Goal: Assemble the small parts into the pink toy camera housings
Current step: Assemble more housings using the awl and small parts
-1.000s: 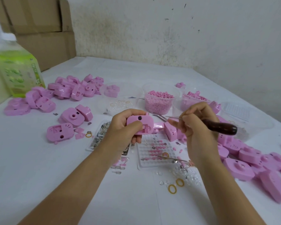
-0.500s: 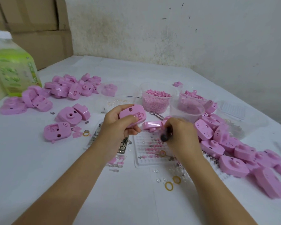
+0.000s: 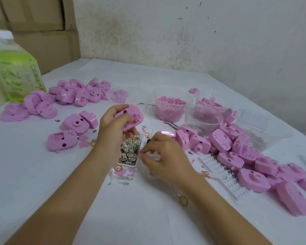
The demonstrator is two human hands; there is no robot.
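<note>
Your right hand [image 3: 166, 160] drops to silver metal bits [image 3: 130, 151]: next part.
Left hand [image 3: 113, 129] grip holds pink plastic housing [image 3: 131, 119]; right's unreadable.

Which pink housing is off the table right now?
The housing in the left hand, held above the tray of metal parts; the rest lie on the table.

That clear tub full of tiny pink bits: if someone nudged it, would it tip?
Probably it slides rather than tips: the tub looks wide and stands flat on the table. Filled nearly to the rim with no lid, it might scatter pellets if jolted. Its thin clear walls may flex when squeezed.
</note>
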